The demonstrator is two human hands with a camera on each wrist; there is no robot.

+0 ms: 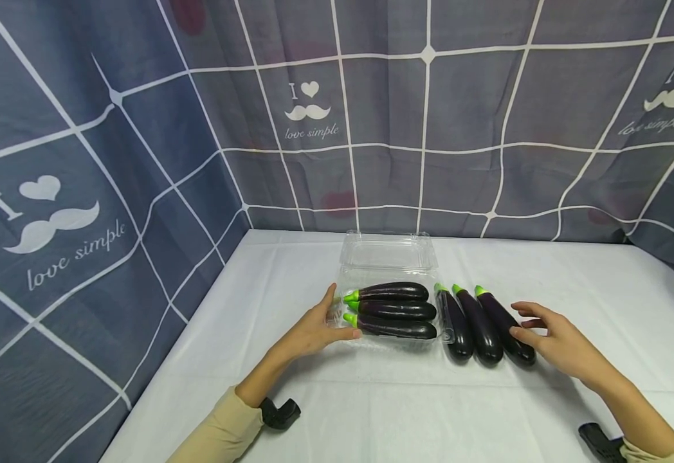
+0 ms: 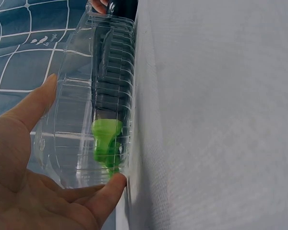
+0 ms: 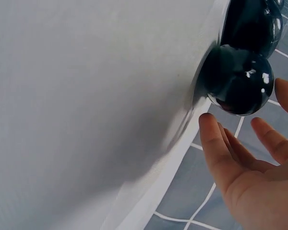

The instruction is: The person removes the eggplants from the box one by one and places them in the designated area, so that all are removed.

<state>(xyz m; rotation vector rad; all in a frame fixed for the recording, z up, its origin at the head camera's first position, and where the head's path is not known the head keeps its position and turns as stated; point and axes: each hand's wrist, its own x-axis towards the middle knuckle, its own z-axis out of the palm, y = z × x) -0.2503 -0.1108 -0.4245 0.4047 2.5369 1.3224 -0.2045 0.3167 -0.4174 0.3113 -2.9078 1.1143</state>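
Three glossy dark eggplants [image 1: 395, 310] with green stems lie side by side in a clear plastic clamshell box [image 1: 388, 272]. My left hand [image 1: 312, 326] is at the box's left end, thumb and fingers spread, fingertips against its rim and lower corner. The left wrist view shows a green stem [image 2: 107, 136] through the ribbed clear wall. Three more eggplants [image 1: 482, 326] lie on the cloth just right of the box, stems pointing away. Beside the rightmost of them is my right hand [image 1: 563, 341], thumb and fingers parted around its rounded end [image 3: 240, 81], nothing gripped.
The box's lid [image 1: 388, 251] is folded back toward the far edge of the white-covered table [image 1: 406, 399]. Behind and to the left hangs a grey-blue checked curtain [image 1: 383, 109]. Each wrist carries a black strap mount [image 1: 280, 415].
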